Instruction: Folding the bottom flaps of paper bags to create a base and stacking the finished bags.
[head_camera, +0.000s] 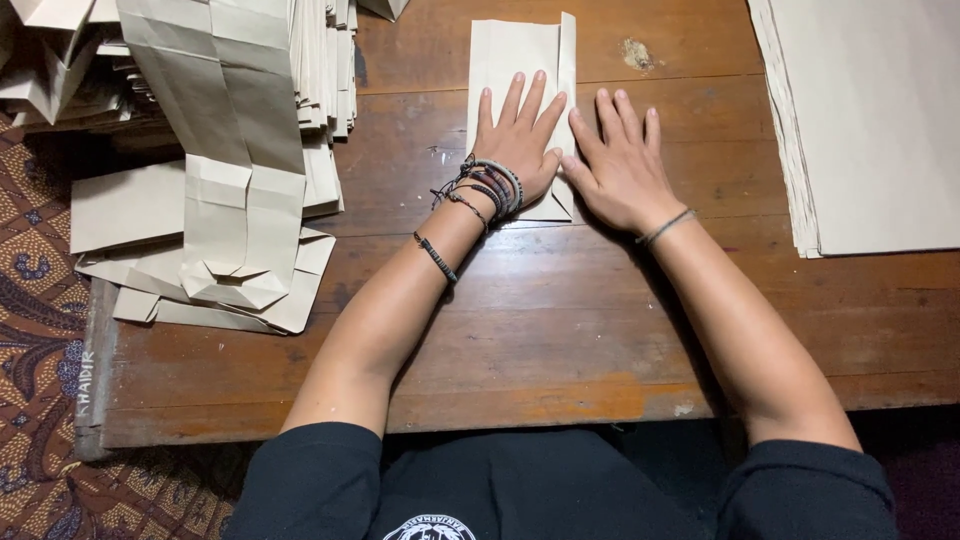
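Beige folded paper sheet (515, 60), flat, right edge creased

The folded paper sheet (520, 60) lies on the wooden table (560, 320), at the middle of its far edge. The left hand (520, 145) rests flat on the sheet; the right hand (622, 170) lies just right of it, touching the sheet's right edge. Left of the sheet sits the pile of folded paper bags (230, 170); well to its right, the stack of flat paper sheets (870, 120).

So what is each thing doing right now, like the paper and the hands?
Paper piece: lying on the table, folded, pressed flat.
Left hand: open, palm down on the paper.
Right hand: open, flat, at the paper's right edge.
Folded bags: piled at left.
Flat sheets: stacked at right.
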